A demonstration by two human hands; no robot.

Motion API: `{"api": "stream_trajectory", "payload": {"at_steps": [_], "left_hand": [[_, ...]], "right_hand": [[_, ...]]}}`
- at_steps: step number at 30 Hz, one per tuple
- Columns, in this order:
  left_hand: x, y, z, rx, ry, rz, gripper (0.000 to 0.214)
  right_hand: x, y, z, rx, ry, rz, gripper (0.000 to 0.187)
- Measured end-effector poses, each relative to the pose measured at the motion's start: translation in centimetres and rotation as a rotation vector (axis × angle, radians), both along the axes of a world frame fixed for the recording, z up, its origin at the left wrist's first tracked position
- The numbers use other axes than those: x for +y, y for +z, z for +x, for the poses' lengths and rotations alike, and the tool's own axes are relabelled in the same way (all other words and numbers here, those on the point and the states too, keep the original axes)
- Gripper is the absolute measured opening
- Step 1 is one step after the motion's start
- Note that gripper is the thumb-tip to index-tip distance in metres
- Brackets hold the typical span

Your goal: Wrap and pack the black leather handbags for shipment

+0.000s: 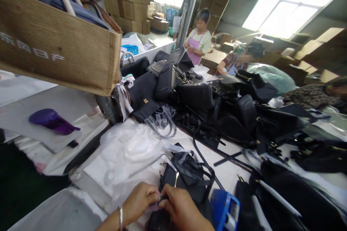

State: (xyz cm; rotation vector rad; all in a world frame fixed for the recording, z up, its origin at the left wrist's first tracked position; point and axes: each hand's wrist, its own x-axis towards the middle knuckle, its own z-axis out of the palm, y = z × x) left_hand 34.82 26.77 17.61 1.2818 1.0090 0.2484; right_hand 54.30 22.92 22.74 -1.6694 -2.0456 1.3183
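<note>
Near the bottom edge my left hand (139, 200), a bracelet on its wrist, and my right hand (181, 205) meet with thumbs and fingertips pinched together. Between them is something small, with dark and see-through parts, that my fingers mostly hide. Under and just beyond the hands lies a black bag (169, 177) with a metal zip and a crumpled black strap on top. Thin white plastic wrapping (127, 151) is spread out at the left. Right of my right hand stands a blue plastic tool or dispenser (223, 209), whose kind I cannot tell.
Many black bags (197, 95) are heaped across the table; more (306, 195) lie at right. A brown woven bag (59, 43) hangs close at upper left. A purple visor (52, 120) rests on a grey board. Beyond are co-workers (199, 41) and stacked cartons (124, 3).
</note>
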Motion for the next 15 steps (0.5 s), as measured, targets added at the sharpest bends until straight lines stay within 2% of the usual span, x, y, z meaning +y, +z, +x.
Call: {"api": "stream_trajectory", "payload": {"at_steps": [7, 12, 15], "left_hand": [[1.0, -0.3, -0.4, 0.019, 0.02, 0.043, 0.037], [3.2, -0.9, 0.1, 0.064, -0.004, 0.101, 0.047], [5.1, -0.1, 0.8, 0.113, -0.007, 0.117, 0.049]], "right_hand": [[0.5, 0.4, 2.4, 0.038, -0.103, -0.039, 0.011], [3.1, -1.5, 0.7, -0.124, 0.0, 0.103, 0.01], [5.4, -1.6, -0.1, -0.126, -0.064, 0.157, 0.02]]}}
